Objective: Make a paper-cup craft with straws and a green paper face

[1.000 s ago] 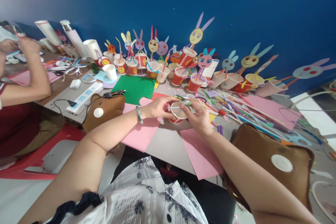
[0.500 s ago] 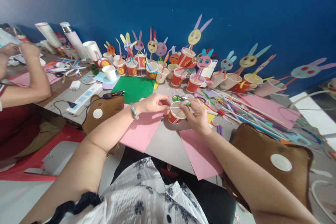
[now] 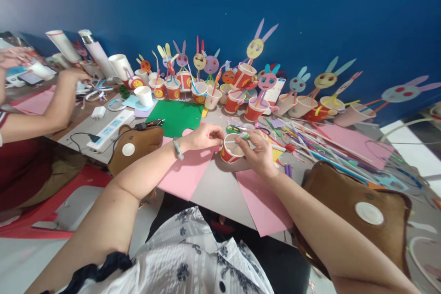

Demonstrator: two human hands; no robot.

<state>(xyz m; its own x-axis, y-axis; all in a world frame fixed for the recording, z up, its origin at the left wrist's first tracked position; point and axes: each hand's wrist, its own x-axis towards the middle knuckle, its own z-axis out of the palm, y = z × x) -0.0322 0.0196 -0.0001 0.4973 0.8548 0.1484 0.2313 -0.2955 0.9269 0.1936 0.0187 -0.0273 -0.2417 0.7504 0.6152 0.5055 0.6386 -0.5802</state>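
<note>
Paper cup [image 3: 229, 155], one, red and white: mouth up, at the middle of the counter [image 3: 213, 179], between the two hands; a pale thin stick lies across its mouth.

Right hand [image 3: 258, 151]: grip closed at the cup's right rim, thumb over the edge; a small green-and-white item shows at the fingertips, its kind too small to tell.

Left hand [image 3: 206, 137]: grip drawn nearly together, thumb and forefinger at the cup's left rim; whether it touches the cup or pinches something cannot be told. Pale bracelet [image 3: 178, 148] at the wrist.

Pink sheets, two: one under the left forearm [image 3: 188, 174], one near right [image 3: 262, 200].

Green sheet [image 3: 175, 112]: far left of the cup.

Coloured sticks [image 3: 324, 147]: loose heap, right.

Rabbit figures, many, in paper cups: row along the blue wall [image 3: 220, 0], far side.

Brown plush pads, two: left [image 3: 138, 149] and near right [image 3: 330, 206].

Power strip [image 3: 112, 129]: left, cable plugged in.

Co-worker [image 3: 51, 105]: far left, both arms over the surface.
</note>
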